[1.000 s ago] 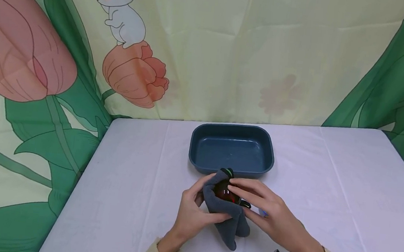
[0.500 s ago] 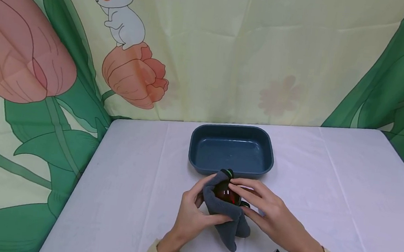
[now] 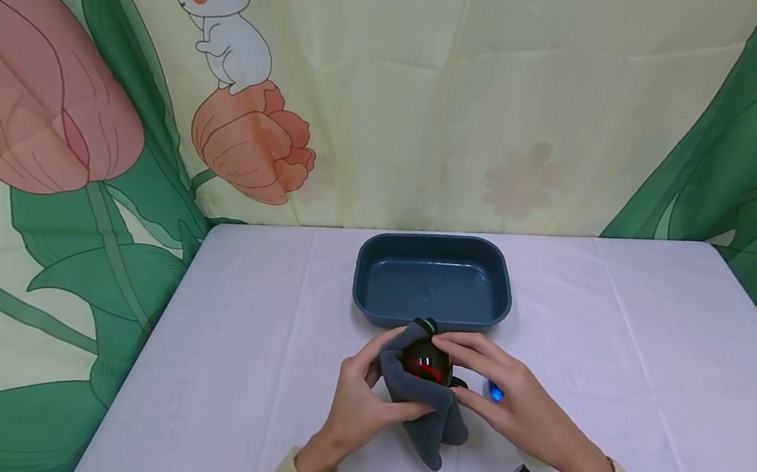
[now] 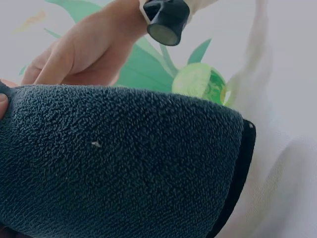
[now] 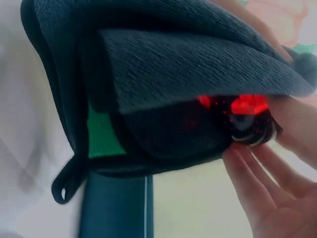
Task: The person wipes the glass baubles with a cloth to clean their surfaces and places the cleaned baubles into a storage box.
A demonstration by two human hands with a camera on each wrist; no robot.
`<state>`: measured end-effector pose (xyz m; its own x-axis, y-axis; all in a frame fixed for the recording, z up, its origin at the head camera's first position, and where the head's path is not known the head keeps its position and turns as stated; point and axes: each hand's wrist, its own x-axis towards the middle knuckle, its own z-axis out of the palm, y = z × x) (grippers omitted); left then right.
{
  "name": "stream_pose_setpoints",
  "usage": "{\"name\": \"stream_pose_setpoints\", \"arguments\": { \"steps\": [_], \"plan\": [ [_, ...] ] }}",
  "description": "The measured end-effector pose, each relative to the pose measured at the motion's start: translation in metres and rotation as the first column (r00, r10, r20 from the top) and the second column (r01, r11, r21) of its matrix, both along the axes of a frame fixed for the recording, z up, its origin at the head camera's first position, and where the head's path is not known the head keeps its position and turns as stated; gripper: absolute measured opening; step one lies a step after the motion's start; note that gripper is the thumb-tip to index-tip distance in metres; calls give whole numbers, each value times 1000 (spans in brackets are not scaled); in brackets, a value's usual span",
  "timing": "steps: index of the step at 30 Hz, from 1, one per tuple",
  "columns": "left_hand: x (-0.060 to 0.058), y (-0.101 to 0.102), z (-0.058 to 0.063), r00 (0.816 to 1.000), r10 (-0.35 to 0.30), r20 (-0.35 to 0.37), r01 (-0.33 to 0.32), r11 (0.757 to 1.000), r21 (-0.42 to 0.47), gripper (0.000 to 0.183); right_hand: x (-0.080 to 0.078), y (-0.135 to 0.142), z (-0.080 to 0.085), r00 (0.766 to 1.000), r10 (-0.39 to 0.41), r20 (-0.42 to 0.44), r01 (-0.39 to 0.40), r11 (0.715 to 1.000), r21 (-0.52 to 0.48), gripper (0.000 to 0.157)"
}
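Potentially, left hand gripping cloth, part-curled right hand pinching shiny ball, a slack pinch could drop it toward six o'clock.

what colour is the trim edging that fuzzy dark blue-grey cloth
The edge trim is black, clearest in the left wrist view.

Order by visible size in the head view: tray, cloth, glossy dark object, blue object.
1. Tray
2. Cloth
3. Glossy dark object, partly wrapped
4. Blue object, partly hidden behind the right hand
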<state>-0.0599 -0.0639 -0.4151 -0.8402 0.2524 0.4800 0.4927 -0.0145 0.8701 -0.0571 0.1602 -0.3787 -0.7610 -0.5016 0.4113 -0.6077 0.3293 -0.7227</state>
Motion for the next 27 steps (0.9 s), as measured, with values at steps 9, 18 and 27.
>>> {"name": "stream_pose_setpoints", "arguments": {
  "steps": [9,18,27],
  "plan": [
    [0,2,-2,1000,-20,-8,20,1000,14,79,-1,4,-1,985,54,-163,-51,998,21,43],
    [1,2,-1,1000,-16,14,17,1000,-18,80,-1,3,-3,988,57,-140,-57,998,2,40],
    [0,0,-2,999,-26,24,27,999,-22,82,0,-1,-5,997,6,-79,-10,998,-55,56]
  ]
}}
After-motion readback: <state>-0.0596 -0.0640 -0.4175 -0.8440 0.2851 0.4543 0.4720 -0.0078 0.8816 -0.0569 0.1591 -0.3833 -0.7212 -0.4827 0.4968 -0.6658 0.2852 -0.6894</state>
